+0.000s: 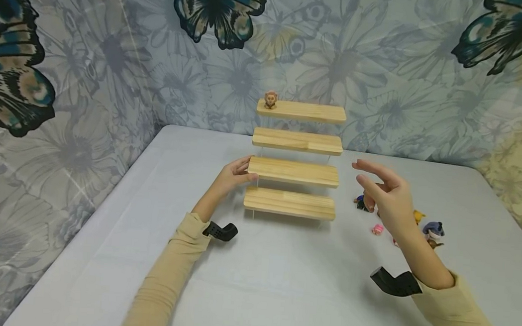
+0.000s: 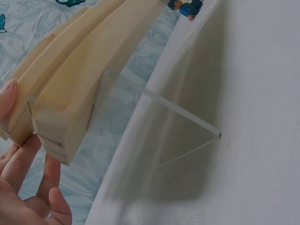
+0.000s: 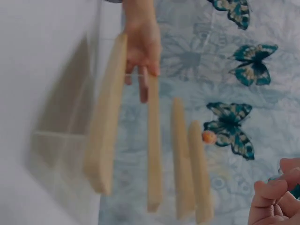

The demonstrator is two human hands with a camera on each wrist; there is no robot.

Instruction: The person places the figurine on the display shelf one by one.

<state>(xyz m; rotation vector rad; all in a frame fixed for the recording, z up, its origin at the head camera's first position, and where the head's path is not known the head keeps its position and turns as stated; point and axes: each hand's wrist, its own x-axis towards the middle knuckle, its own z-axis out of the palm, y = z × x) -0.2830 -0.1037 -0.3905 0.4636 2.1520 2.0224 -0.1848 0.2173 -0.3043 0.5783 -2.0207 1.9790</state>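
Note:
A four-tier wooden display shelf point(image 1: 294, 171) on clear supports stands on the white table. With its thumb over the edge and fingers beneath, my left hand point(image 1: 235, 175) grips the left end of the second tier from the bottom. The left wrist view shows that hand point(image 2: 28, 183) against the plank ends. My right hand point(image 1: 389, 193) is raised to the right of the shelf, thumb and index finger apart with nothing visible between them. A small orange-brown figurine point(image 1: 271, 100) sits at the left end of the top tier.
Several small figurines lie on the table below and beside my right hand, among them a pink one point(image 1: 377, 229), a blue-grey one point(image 1: 434, 228) and a yellow one point(image 1: 418, 216). Behind the table point(image 1: 280, 289) hangs a butterfly-patterned cloth point(image 1: 176, 78).

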